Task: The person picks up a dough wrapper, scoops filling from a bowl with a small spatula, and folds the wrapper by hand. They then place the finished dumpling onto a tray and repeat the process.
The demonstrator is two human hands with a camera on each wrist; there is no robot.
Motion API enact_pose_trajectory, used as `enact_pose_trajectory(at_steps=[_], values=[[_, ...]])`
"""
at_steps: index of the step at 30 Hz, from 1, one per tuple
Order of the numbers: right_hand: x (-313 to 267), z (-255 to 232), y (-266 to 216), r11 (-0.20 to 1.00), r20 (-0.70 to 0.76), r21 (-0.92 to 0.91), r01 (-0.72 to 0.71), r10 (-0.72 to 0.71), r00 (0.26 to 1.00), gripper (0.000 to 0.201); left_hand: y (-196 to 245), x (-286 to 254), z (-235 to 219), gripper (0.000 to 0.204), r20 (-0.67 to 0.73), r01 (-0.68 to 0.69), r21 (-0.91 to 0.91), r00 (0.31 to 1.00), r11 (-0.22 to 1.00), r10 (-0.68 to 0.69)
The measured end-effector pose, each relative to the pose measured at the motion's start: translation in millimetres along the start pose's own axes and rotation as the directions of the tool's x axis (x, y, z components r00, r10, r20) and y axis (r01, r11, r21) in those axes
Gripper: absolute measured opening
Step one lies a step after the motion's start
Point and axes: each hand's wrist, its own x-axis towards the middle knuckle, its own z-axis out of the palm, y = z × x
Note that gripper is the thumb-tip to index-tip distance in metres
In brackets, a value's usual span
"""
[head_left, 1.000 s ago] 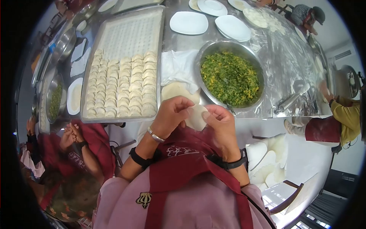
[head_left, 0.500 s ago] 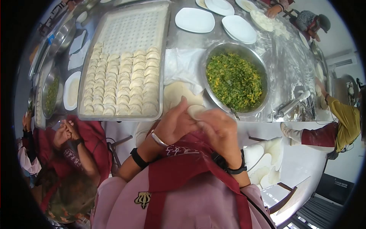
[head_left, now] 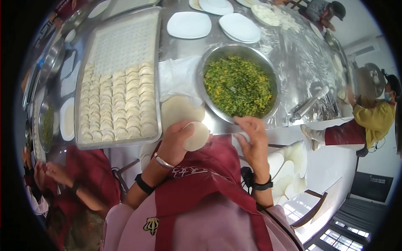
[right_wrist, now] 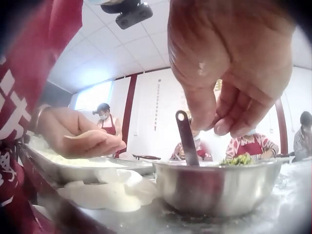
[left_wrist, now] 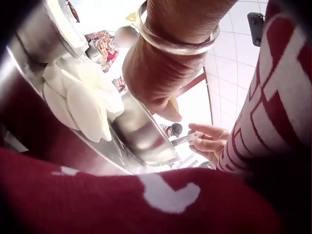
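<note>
In the head view, my left hand (head_left: 173, 144) holds a round dough wrapper (head_left: 196, 136) flat at its fingers, in front of the table edge. My right hand (head_left: 253, 142) hovers at the near rim of a steel bowl (head_left: 274, 90), thumb and fingers apart. Chopped green and yellow filling (head_left: 238, 85) fills that bowl. From the right wrist, a metal handle with a hole (right_wrist: 186, 139) leans out of the bowl just below my right fingertips; its lower end is hidden inside. The wrapper lies across the cupped left fingers in this view too.
Left of the bowl stands a perforated tray (head_left: 125, 42) with rows of folded dumplings. Between them lie a white cloth (head_left: 180, 79) and a larger dough sheet (head_left: 180, 109). White plates (head_left: 189, 25) sit behind. A metal tool (head_left: 310, 104) lies right; other people surround the table.
Both hands were pinching the wrapper. The right hand has let go and moved right to the bowl, while the left keeps the wrapper. The head view has shifted.
</note>
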Motion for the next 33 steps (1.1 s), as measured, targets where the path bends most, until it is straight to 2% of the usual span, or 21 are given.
enact_pose_trajectory(at_steps=[2,3,6,7,10,11,13,15,18,19,23,26,33], values=[[4,8,-1,0.999,-0.048,0.029,0.032,-0.031,0.998,0.045,-1,-3,-3,0.040,0.019,0.015,0.068,1.000,0.998,-0.016],[6,13,4,0.998,-0.070,0.022,0.058,-0.056,0.996,0.042,4,-7,5,0.041,-0.074,0.106,0.018,0.992,0.994,-0.104],[13,19,9,0.997,-0.143,-0.006,0.073,-0.073,0.987,0.029,14,-14,5,0.040,-0.067,0.199,0.146,0.979,0.969,-0.191],[15,18,11,0.997,-0.158,-0.025,0.067,-0.070,0.985,0.028,15,-14,3,0.039,-0.064,0.206,0.247,0.979,0.947,-0.196],[21,11,22,0.999,-0.209,-0.029,0.020,-0.026,0.978,0.020,5,-12,2,0.037,-0.052,0.168,-0.086,0.984,0.982,-0.173],[22,8,26,1.000,-0.228,-0.020,0.002,-0.007,0.974,0.018,3,-11,4,0.037,-0.049,0.144,-0.117,0.987,0.983,-0.151],[25,-6,28,0.990,-0.296,0.112,-0.086,0.116,0.948,0.013,1,-7,7,0.038,-0.046,0.091,-0.177,0.994,0.980,-0.101],[28,-14,33,0.956,-0.391,0.247,-0.161,0.250,0.886,0.009,8,-7,14,0.037,-0.010,0.075,-0.223,0.997,0.972,-0.080],[38,-21,41,0.937,-0.488,0.243,-0.252,0.343,0.802,0.011,15,-6,19,0.037,0.014,0.059,-0.259,0.998,0.964,-0.058],[41,-19,44,0.945,-0.516,0.207,-0.253,0.326,0.793,0.013,17,-6,20,0.038,0.017,0.055,-0.266,0.999,0.963,-0.052],[49,4,65,0.924,-0.448,0.293,-0.247,0.361,0.818,0.013,26,-3,23,0.040,0.004,0.016,-0.287,1.000,0.958,-0.015],[54,14,59,0.833,-0.357,0.467,-0.296,0.483,0.799,0.012,27,0,18,0.040,-0.008,-0.010,-0.314,1.000,0.949,0.008],[60,21,56,0.693,-0.232,0.650,-0.312,0.573,0.786,0.013,25,8,16,0.040,-0.002,-0.059,-0.359,0.998,0.932,0.062]])
